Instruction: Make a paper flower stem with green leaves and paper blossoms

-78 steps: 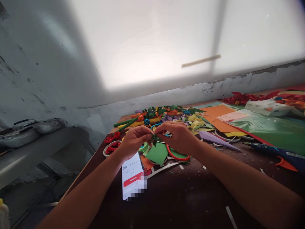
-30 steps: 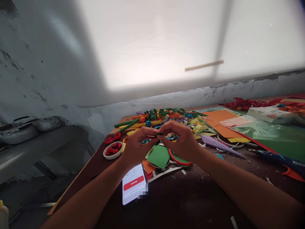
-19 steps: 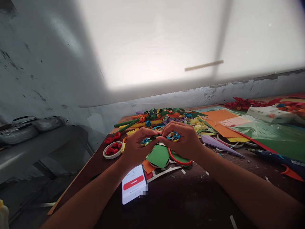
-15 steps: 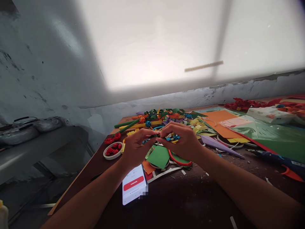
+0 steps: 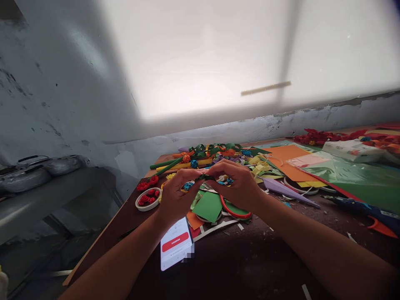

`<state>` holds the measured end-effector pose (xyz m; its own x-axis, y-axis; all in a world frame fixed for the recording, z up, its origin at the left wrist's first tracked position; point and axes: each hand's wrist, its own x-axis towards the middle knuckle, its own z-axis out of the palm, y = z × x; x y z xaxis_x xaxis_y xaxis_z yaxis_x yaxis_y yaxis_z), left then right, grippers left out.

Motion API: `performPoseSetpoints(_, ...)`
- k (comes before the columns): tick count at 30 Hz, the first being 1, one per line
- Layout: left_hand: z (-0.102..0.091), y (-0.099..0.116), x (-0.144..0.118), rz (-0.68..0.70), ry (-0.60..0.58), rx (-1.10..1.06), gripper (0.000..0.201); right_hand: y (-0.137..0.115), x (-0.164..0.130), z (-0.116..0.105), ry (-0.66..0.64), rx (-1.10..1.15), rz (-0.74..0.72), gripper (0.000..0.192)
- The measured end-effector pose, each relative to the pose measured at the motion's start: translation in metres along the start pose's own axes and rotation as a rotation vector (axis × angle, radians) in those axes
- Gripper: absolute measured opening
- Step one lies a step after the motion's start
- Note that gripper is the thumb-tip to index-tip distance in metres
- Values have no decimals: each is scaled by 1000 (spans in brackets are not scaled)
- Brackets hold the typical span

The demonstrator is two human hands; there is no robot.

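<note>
Head view: both hands meet above the surface (image 5: pixel 237 266).
Left hand (image 5: pixel 176 196): grip pinched on the green paper piece (image 5: pixel 204 178).
Right hand (image 5: pixel 239 185): grip clamps its other end, steadying it.
Below: green sheet (image 5: pixel 208 206), phone (image 5: pixel 175 243).

Both bare forearms reach forward and converge, the left hand (image 5: pixel 176 193) with fingers curled and thumb meeting forefinger at its inner side, the right hand (image 5: pixel 239 185) arched knuckles-up just beside it, its fingertips (image 5: pixel 210 171) pinched against the left's so the two hands touch.
</note>
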<state>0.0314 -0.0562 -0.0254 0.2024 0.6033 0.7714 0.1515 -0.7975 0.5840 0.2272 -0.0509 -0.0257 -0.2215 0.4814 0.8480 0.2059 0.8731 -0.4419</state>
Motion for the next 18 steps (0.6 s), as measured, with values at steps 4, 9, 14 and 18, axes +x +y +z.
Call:
performPoseSetpoints(4, -1, -1, 1, -10, 15, 10, 12, 2, -1, 1, -7, 23, -10, 16)
performPoseSetpoints(9, 0, -1, 1, -23, 12, -4, 12, 1, 0, 1, 4, 10, -6, 15)
performPoseSetpoints(14, -1, -1, 0, -19, 4, 8, 12, -1, 0, 1, 4, 13, -7, 13)
performPoseSetpoints(18, -2, -1, 0, -12, -25, 0, 11, -2, 1, 0, -30, 11, 4, 13)
